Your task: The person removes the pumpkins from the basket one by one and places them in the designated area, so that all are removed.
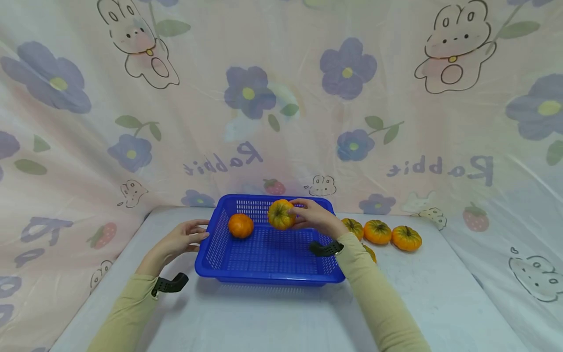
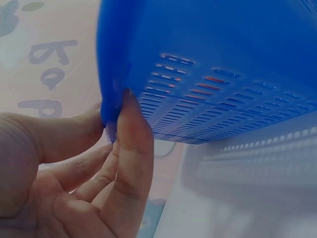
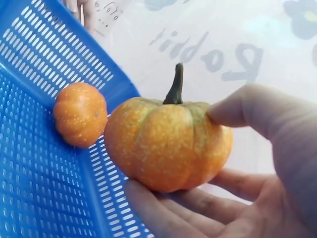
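My right hand [image 1: 313, 218] holds a small orange and green-streaked pumpkin [image 1: 281, 214] above the blue plastic basket [image 1: 272, 279]. The right wrist view shows the thumb on top of this pumpkin [image 3: 168, 144] beside its dark stem, with the fingers beneath. Another orange pumpkin [image 1: 240, 226] lies in the basket's back left part. At the basket's left side, my left hand [image 1: 182, 239] pinches the rim [image 2: 113, 74] between thumb and fingers, as the left wrist view shows.
Right of the basket, several pumpkins [image 1: 377, 232] stand on the white table [image 1: 440, 293], one partly hidden by the right sleeve [image 1: 374, 288]. A patterned curtain [image 1: 299, 127] hangs behind and at both sides. Dark bands [image 1: 170, 283] sit on both wrists.
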{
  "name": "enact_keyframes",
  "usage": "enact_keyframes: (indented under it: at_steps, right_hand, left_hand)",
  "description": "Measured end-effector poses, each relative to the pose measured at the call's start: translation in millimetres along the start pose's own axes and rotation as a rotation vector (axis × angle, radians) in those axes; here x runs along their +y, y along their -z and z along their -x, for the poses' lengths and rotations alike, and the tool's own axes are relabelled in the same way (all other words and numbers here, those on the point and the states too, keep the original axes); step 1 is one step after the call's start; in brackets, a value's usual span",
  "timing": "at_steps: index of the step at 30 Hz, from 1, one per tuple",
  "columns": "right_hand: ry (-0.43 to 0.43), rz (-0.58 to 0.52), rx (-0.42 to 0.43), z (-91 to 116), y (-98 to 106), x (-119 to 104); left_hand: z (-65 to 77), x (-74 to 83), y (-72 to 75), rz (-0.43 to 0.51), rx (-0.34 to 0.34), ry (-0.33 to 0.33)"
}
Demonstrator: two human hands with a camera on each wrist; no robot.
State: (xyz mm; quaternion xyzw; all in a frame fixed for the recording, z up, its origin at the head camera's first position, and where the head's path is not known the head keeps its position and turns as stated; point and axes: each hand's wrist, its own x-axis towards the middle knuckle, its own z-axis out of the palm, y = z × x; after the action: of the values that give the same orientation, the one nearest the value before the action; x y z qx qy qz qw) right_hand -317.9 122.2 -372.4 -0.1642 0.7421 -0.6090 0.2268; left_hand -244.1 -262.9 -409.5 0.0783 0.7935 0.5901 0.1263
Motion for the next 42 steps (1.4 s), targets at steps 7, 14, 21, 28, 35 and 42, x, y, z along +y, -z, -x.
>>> enact_keyframes:
  at_steps: [7, 14, 21, 28, 35, 42]
  right_hand:
    - [-0.013, -0.053, 0.039, 15, 6, -4]
    - [0.006, -0.097, 0.035, 33, 14, -5]
    - [0.019, -0.128, 0.078, 53, 23, -6]
    - [-0.019, -0.167, 0.15, 76, 35, 1]
    - [-0.003, -0.177, 0.212, 105, 45, 6]
    - [0.057, -0.203, 0.216, 127, 55, 19]
  left_hand:
    - [1.0, 2.4, 0.8, 0.001, -0.001, 0.008]
    - [-0.5, 2.5, 0.7, -0.007, -0.005, 0.014]
    - [-0.8, 2.3, 1.6, 0.008, -0.015, 0.019]
    - [1.4, 2.7, 1.5, 0.025, -0.024, 0.016]
    - [1.9, 3.3, -0.1, 0.015, -0.015, 0.031]
    - [2.7, 2.6, 1.0, 0.014, -0.016, 0.015]
